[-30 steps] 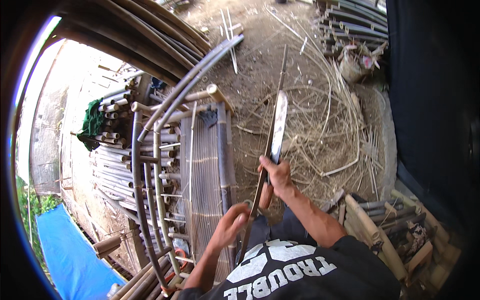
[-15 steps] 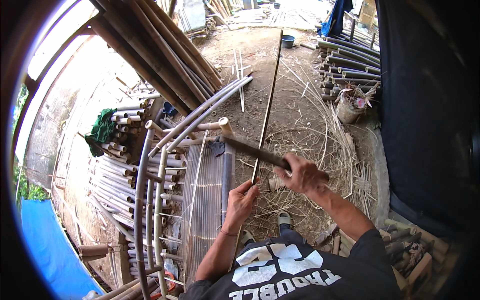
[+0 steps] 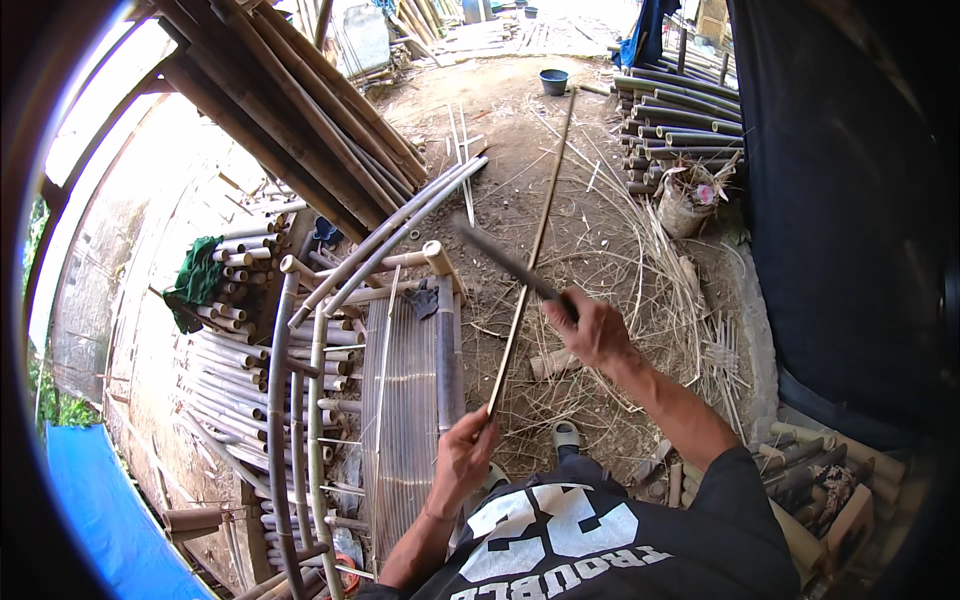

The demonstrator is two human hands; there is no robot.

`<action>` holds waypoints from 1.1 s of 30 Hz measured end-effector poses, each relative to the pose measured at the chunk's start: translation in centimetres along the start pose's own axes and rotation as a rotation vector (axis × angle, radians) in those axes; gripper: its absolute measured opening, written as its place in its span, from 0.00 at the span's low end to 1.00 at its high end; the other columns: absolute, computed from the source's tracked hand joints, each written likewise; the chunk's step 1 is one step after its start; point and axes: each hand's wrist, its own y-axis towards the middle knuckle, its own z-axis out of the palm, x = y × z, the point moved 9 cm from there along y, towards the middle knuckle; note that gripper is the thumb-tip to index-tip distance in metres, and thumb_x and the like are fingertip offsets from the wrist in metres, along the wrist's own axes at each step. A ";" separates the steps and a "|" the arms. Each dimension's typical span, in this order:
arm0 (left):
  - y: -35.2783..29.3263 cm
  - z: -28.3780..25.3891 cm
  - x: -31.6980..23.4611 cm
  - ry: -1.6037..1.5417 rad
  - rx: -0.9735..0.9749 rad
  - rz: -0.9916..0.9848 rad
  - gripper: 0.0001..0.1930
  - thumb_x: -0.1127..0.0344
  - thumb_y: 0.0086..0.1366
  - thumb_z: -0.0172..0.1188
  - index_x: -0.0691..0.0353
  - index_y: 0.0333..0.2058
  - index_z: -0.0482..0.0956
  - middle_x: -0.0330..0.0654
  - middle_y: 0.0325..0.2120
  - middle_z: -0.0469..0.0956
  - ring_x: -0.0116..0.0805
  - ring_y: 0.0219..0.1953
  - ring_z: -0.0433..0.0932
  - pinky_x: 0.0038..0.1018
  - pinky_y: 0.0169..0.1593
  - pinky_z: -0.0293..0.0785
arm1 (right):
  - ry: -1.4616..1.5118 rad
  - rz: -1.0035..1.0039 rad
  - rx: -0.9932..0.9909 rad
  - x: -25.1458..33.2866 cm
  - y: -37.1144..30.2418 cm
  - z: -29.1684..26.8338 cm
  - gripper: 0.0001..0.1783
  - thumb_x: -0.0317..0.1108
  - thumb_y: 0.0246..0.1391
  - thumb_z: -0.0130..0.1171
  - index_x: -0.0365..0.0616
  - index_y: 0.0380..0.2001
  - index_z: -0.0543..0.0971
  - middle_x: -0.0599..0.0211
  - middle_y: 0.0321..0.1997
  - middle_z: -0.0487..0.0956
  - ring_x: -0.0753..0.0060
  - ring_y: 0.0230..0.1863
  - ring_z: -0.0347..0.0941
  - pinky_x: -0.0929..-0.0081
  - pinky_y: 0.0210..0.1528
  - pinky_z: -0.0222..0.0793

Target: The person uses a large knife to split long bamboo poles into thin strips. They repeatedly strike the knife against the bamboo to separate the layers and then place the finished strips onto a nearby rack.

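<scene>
My left hand point(image 3: 466, 450) is closed round the near end of a long, thin bamboo strip point(image 3: 548, 205), which slants away from me over the ground. In my right hand point(image 3: 598, 335) is the handle of a machete, its dark blade point(image 3: 505, 260) pointing up and to the left. That blade crosses over the strip in the picture; whether the two touch I cannot tell. Just left of the strip stands a bamboo bench point(image 3: 400, 375) with a slatted top, and a dark rag point(image 3: 422, 302) lies at its far end.
Thin bamboo shavings point(image 3: 610, 270) litter the ground ahead. Cut bamboo poles are stacked at left point(image 3: 225, 390) and far right point(image 3: 680, 125). Thick poles point(image 3: 290, 110) lean at upper left. A dark sheet point(image 3: 830, 220) hangs at right; a dark bucket point(image 3: 553, 82) stands farther off.
My left hand has drawn the strip's near end back toward my body. The machete has swung so its tip points farther away from me. The strip's visible face looks paler.
</scene>
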 end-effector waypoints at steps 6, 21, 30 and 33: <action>-2.7 -1.1 0.7 0.133 0.009 0.057 0.13 0.74 0.64 0.56 0.65 0.48 0.77 0.41 0.22 0.69 0.27 0.26 0.68 0.25 0.30 0.65 | -0.141 -0.203 -0.036 0.8 -1.8 -0.5 0.35 0.70 0.60 0.36 0.47 0.30 0.72 0.70 0.14 0.71 0.75 0.11 0.68 0.68 0.11 0.70; -9.1 -3.4 1.2 0.428 0.037 0.131 0.16 0.77 0.59 0.56 0.65 0.47 0.78 0.46 0.20 0.70 0.38 0.21 0.73 0.29 0.27 0.68 | -0.152 -0.242 -0.091 -1.8 -1.1 -3.2 0.37 0.71 0.60 0.32 0.46 0.30 0.71 0.75 0.12 0.65 0.83 0.09 0.60 0.75 0.06 0.59; -9.7 -4.2 0.4 0.461 0.034 0.183 0.18 0.80 0.57 0.56 0.67 0.47 0.77 0.44 0.20 0.68 0.34 0.21 0.70 0.27 0.26 0.65 | -0.250 -0.585 -0.286 0.7 -2.0 -3.9 0.26 0.59 0.65 0.40 0.49 0.27 0.70 0.75 0.13 0.66 0.81 0.09 0.59 0.74 0.05 0.57; -10.4 -4.1 0.7 0.443 0.060 0.187 0.17 0.80 0.57 0.56 0.68 0.47 0.77 0.44 0.20 0.69 0.36 0.21 0.71 0.28 0.26 0.66 | -0.099 -0.182 -0.142 -6.1 2.5 -5.8 0.29 0.63 0.64 0.39 0.47 0.31 0.71 0.69 0.13 0.69 0.77 0.09 0.61 0.76 0.07 0.61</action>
